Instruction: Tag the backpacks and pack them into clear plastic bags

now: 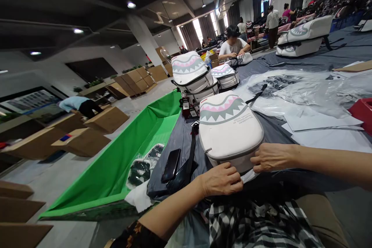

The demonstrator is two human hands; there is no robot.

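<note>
White shark-mouth backpack (229,133) lies on the worktop (276,128) before you, probably light, padded and soft-sided; its piped rim (238,157) should give the firmest hold. Your left hand (223,180) and right hand (271,157) curl at its near edge; whether either grip pinches fabric, I cannot tell.

A black phone (171,166) lies near a green bin (104,168).
</note>
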